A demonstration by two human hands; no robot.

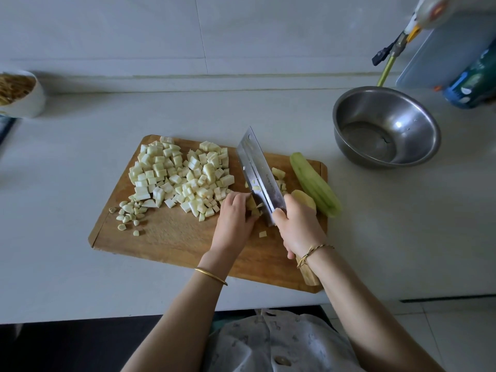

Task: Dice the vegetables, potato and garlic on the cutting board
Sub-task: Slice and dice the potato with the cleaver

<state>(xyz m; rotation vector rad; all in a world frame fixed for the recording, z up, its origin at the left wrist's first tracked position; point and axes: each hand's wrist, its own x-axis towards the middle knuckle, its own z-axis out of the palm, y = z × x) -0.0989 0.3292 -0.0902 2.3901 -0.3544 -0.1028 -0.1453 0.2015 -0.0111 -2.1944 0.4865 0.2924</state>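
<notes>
Cutting board (174, 237): wooden, lying at a slant on the white bench (80, 264), its near long edge close to the bench's front edge.
Left hand (236, 216): knuckles up and fingers curled down onto the potato piece (252, 206), pinning it to the board just beside the blade; a gold bangle circles the wrist.
Right hand (298, 226): wrapped round the wooden handle of the cleaver (257, 170), with a thin cord bracelet on the wrist.
Cleaver: its broad steel blade stands on edge against the potato piece and points toward the board's far edge; small bits cling to its face.
Potato cubes (279, 177): a few lie on the right side of the blade, and one stray cube lies near the board's front edge between the hands.
Potato half (304, 198): peeled and yellow, uncut, just beyond the right hand.
Green vegetable (314, 187): long, peeled and pale, whole, lying along the board's right edge and touching the potato half.
Diced pile (182, 178): a wide heap of white cubes over the board's far left part.
Garlic pieces (128, 213): scattered near the board's left edge, beside the pile.
Steel bowl (386, 127): on the bench past the board's far right corner; what lies in its bottom I cannot tell.
White bowl (24, 100): at the bench's far left edge, filled with yellowish strips.
</notes>
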